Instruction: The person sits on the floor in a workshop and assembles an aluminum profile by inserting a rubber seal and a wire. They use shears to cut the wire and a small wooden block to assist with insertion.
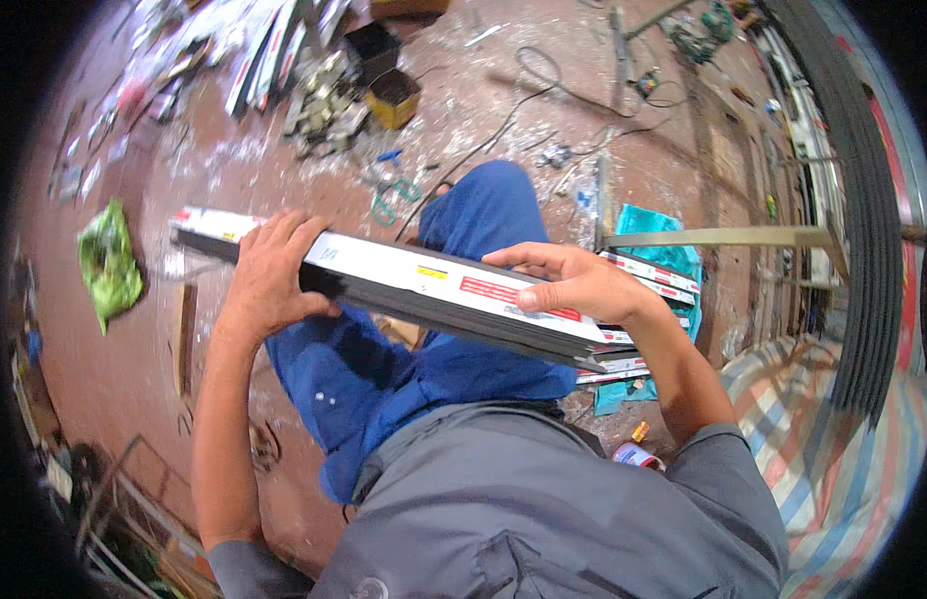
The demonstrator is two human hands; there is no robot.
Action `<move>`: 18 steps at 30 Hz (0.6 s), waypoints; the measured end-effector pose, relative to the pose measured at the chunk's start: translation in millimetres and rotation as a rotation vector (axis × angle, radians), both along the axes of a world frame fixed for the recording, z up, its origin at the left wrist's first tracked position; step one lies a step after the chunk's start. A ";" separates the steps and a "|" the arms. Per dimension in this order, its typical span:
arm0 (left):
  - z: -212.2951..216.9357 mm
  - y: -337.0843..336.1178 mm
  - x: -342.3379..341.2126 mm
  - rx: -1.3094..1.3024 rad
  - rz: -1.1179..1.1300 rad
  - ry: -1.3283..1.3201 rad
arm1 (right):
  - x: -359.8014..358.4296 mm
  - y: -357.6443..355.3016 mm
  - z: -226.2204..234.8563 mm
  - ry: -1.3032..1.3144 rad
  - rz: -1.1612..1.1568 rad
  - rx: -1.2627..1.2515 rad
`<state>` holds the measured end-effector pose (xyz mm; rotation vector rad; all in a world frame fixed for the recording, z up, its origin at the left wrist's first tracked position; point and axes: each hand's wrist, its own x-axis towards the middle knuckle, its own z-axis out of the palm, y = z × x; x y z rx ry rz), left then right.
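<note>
A long, narrow white-faced bar [384, 262] with dark stacked layers along its near side lies across my lap, over blue trousers. Red and yellow labels mark its white face. My left hand [276, 268] wraps over the bar left of its middle, fingers over the top and thumb on the near side. Close to the right end, my right hand [583, 284] grips across the face, its thumb on the red label and its fingers toward the far edge. Both hands hold the same bar. Its underside is hidden.
Similar white bars [655, 272] lie on teal plastic sheeting [651, 222] to my right, by a metal frame bar [723, 238]. A striped sack [813, 469] and dark hanging strips [863, 299] stand farther right. Green bag [109, 262], scissors [389, 203] and metal pieces [327, 108] litter the floor.
</note>
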<state>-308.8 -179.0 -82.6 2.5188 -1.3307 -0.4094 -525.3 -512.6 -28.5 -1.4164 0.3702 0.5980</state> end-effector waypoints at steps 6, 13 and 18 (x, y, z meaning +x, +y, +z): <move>-3.8 -39.4 31.5 -0.031 -0.088 -0.022 | -35.7 -39.6 -21.5 -0.159 -0.712 0.610; -7.7 -56.7 24.1 -0.090 -0.009 -0.081 | -29.8 13.6 -49.6 -0.461 -1.187 0.852; 13.0 -65.6 3.6 -0.114 -0.028 -0.226 | -11.9 -6.7 -78.9 -0.479 -1.334 0.318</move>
